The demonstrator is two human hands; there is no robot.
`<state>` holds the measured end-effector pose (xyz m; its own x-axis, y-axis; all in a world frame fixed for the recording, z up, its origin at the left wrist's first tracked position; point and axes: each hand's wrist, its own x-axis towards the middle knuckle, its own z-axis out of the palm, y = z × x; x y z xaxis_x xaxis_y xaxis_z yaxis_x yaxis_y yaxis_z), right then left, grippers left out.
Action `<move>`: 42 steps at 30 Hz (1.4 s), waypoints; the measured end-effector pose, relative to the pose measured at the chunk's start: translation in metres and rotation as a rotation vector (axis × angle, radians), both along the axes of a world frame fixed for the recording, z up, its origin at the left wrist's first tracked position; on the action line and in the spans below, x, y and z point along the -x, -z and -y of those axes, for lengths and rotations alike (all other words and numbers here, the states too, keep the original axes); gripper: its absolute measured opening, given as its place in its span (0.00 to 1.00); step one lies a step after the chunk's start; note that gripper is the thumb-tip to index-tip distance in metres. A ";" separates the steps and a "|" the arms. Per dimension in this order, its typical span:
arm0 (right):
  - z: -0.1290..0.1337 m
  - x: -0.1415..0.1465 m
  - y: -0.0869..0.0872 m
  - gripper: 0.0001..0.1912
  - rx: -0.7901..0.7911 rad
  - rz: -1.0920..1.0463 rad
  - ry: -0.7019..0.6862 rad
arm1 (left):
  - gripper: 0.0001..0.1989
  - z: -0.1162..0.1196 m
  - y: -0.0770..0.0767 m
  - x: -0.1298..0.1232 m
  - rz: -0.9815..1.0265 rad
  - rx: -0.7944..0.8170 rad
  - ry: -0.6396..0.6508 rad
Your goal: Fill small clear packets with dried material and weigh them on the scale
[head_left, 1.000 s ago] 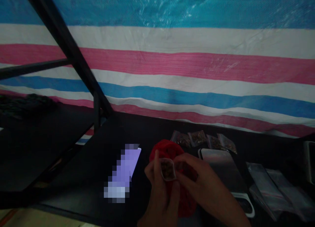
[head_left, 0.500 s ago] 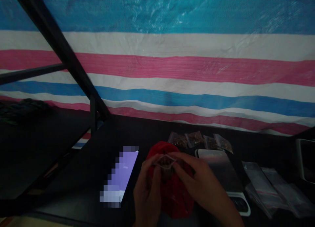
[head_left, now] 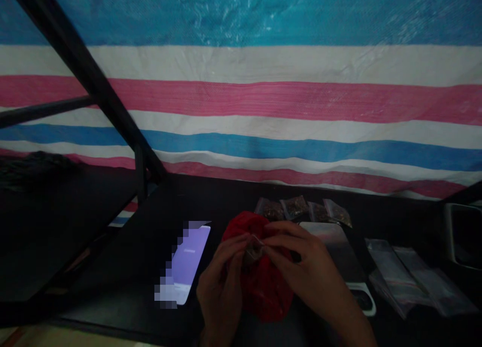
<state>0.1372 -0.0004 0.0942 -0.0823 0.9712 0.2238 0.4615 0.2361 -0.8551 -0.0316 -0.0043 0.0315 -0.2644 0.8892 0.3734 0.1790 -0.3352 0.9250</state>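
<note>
Both hands pinching one tiny clear bag (head_left: 253, 246), left hand (head_left: 222, 281) and right hand (head_left: 305, 271) each in a tight grip on it, just above a red bag (head_left: 263, 286) on the dark counter (head_left: 211, 196), lit phone (head_left: 186, 264) beside

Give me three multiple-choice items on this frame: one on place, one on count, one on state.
1. Where does the lit phone with the pale purple screen lie relative to the crumpled red bag?
A. to its left
B. to its right
C. on top of it

2. How many small clear filled pouches lie in the row by the striped tarp?
A. one
B. four
C. seven

3. What is the state of the left hand and right hand?
A. both flat on the dark table
B. both pinching one small clear pouch
C. both out of view

Answers:
1 A: the screen glows left of the bag.
2 B: four pouches sit side by side.
3 B: fingertips of both hands meet on the pouch above the bag.
</note>
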 end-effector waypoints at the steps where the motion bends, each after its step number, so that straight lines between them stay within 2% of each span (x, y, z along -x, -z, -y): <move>1: 0.000 0.002 0.000 0.07 0.026 -0.055 -0.002 | 0.09 0.000 -0.001 -0.001 0.024 0.030 0.022; 3: 0.000 0.007 0.002 0.06 0.115 -0.173 0.001 | 0.09 -0.001 -0.002 -0.004 0.096 0.104 0.057; 6: -0.002 0.014 0.010 0.07 0.251 -0.293 0.025 | 0.20 -0.003 -0.002 -0.008 0.291 0.242 0.112; 8: -0.004 0.017 0.016 0.07 0.266 -0.346 0.063 | 0.26 -0.004 0.000 -0.009 0.431 0.329 0.131; 11: -0.005 0.019 0.023 0.08 0.272 -0.394 0.022 | 0.27 -0.003 0.002 -0.007 0.506 0.398 0.073; 13: -0.005 0.019 0.025 0.10 0.304 -0.382 -0.054 | 0.27 -0.001 0.002 -0.006 0.493 0.413 0.032; 15: -0.004 0.020 0.025 0.10 0.330 -0.337 -0.070 | 0.29 0.002 0.003 -0.005 0.469 0.431 0.035; 20: -0.004 0.021 0.034 0.12 0.362 -0.229 0.131 | 0.27 0.011 0.010 -0.012 0.394 0.481 0.062; 24: -0.003 0.022 0.047 0.12 0.396 -0.207 0.210 | 0.28 0.018 0.013 -0.017 0.383 0.514 0.044; 27: -0.001 0.025 0.048 0.09 0.405 -0.212 0.200 | 0.28 0.021 0.010 -0.017 0.397 0.549 -0.010; 30: 0.000 0.028 0.044 0.08 0.432 -0.176 0.194 | 0.30 0.021 0.008 -0.016 0.371 0.610 0.012; 34: -0.001 0.026 0.041 0.07 0.425 -0.161 0.192 | 0.31 0.020 0.011 -0.011 0.248 0.636 0.081; 42: -0.002 0.027 0.044 0.05 0.475 -0.166 0.149 | 0.25 0.016 0.014 -0.001 0.035 0.633 0.084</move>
<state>0.1099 0.0018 0.0498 0.0637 0.9671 -0.2463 0.3093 -0.2538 -0.9165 -0.0307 -0.0206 0.0178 -0.1865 0.9531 -0.2383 0.1416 0.2662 0.9535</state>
